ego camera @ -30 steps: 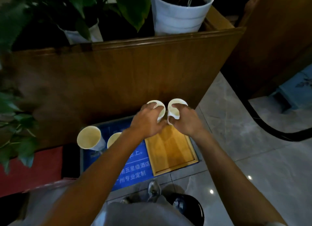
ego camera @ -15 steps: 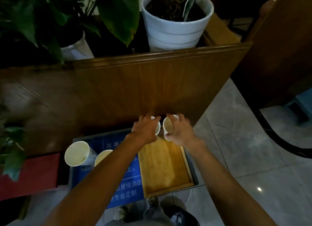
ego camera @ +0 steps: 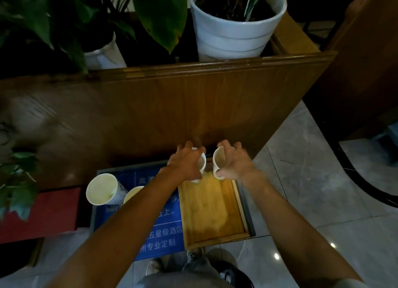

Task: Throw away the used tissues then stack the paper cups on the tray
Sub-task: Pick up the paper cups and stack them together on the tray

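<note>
My left hand (ego camera: 186,164) grips a white paper cup (ego camera: 201,164) and my right hand (ego camera: 234,164) grips a second white paper cup (ego camera: 218,162). Both cups are tilted with their mouths facing each other, a small gap between them, above the far end of the wooden tray (ego camera: 212,214). The tray lies on a blue box (ego camera: 159,236) printed with white characters. Two more paper cups stand upright on the left of the box: one (ego camera: 102,188) in full view, the other (ego camera: 131,194) partly hidden behind my left forearm. No tissues are visible.
A tall wooden planter box (ego camera: 172,107) rises right behind the tray, holding a white pot (ego camera: 234,31) and leafy plants (ego camera: 86,14). A red box (ego camera: 41,214) sits left of the blue box. Grey tiled floor (ego camera: 312,191) spreads to the right. A dark bin (ego camera: 234,274) is by my feet.
Both hands with their cups have moved away from me and lower, toward the tray's far end by the planter. The camera has tilted up, showing more of the plants.
</note>
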Available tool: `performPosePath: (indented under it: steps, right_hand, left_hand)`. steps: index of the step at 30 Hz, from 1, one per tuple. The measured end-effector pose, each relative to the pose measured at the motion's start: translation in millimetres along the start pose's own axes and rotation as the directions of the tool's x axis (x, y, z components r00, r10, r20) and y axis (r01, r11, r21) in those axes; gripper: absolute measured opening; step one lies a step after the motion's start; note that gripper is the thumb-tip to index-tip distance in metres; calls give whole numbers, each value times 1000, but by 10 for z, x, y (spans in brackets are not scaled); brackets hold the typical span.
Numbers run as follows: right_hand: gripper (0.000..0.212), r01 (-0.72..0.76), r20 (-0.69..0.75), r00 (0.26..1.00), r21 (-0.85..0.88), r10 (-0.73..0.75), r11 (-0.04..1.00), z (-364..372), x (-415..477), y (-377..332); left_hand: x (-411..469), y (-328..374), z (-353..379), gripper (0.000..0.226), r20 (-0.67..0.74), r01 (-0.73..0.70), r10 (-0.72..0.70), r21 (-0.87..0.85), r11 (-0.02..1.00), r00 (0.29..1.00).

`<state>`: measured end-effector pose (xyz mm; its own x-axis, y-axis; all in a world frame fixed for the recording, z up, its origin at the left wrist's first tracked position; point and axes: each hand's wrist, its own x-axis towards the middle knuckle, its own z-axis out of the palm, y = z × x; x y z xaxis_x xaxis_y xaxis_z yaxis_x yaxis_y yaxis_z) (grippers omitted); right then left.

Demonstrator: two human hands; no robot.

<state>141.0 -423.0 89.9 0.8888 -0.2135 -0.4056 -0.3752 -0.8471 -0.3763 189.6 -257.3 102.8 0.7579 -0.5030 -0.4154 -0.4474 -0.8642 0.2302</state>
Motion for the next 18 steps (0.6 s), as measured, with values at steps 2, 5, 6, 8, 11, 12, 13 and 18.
performPosePath:
  steps: [2, 5, 6, 8, 11, 12, 13, 18]
  right_hand:
    - [90, -27, -2, 1000, 14, 27, 1000, -14, -23, -14]
    - [88, -23, -7, 1000, 41, 23, 999, -26, -83, -35]
    - [88, -19, -3, 1000, 42, 19, 999, -46, -112, -57]
    - [88, -3, 2, 1000, 36, 3, 999, -92, -169, -113]
    - [88, 15, -32, 999, 10, -14, 1000, -209, -303, -254]
    - [87, 31, -49, 998, 14, -30, 999, -260, -358, -301]
    - [86, 53, -70, 996, 31, -51, 998, -315, -433, -352]
    - [81, 206, -142, 969, 30, -200, 978, -439, -948, -1059]
  left_hand:
    - [-65, -67, -7, 77, -10, -3, 3, -16, 1000, 1000]
    - [-182, -145, -58, 78, -41, -11, 9, -46, 999, 999]
    - [-227, -173, -87, 78, -55, -16, 13, -57, 998, 998]
    - [-334, -222, -161, 79, -80, -28, 22, -74, 997, 997]
    - [-570, -291, -317, 77, -109, -56, 43, -116, 992, 993]
    - [-666, -318, -390, 76, -130, -63, 46, -124, 990, 990]
    - [-757, -346, -455, 75, -149, -63, 43, -132, 989, 988]
    - [-1521, -904, -813, 74, -270, -92, 49, -148, 985, 962]
